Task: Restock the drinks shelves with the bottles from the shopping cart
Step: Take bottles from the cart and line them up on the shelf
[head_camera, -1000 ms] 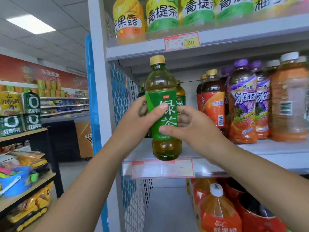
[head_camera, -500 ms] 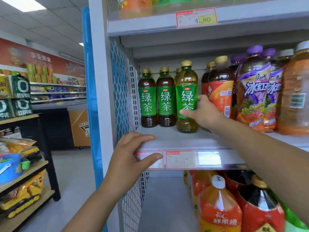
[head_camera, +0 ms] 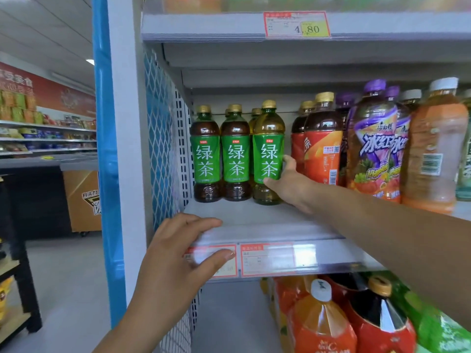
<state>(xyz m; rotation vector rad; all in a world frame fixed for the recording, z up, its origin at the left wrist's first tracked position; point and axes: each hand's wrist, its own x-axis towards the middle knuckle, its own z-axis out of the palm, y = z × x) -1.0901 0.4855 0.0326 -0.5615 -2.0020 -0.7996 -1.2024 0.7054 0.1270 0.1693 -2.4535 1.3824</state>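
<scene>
A green tea bottle [head_camera: 269,154] with a green label and gold cap stands on the middle shelf [head_camera: 254,215], third in a row with two matching green tea bottles [head_camera: 219,154] to its left. My right hand [head_camera: 290,182] reaches in from the right and grips its lower right side, thumb on the front of the label and fingers behind. My left hand [head_camera: 178,258] rests on the shelf's front edge, with fingers laid on top and thumb on the price tag strip [head_camera: 265,258]. The shopping cart is out of view.
Red-labelled tea bottles [head_camera: 321,149], purple-capped bottles [head_camera: 374,146] and an orange drink [head_camera: 433,154] fill the shelf to the right. Large red and orange bottles [head_camera: 331,317] stand on the shelf below. An upper shelf [head_camera: 229,26] carries a 4.80 tag. Bare shelf lies before the green teas.
One second ago both hands held the bottle in front of the shelf. It now stands in the row, still in my right hand. My left hand dropped to the shelf edge.
</scene>
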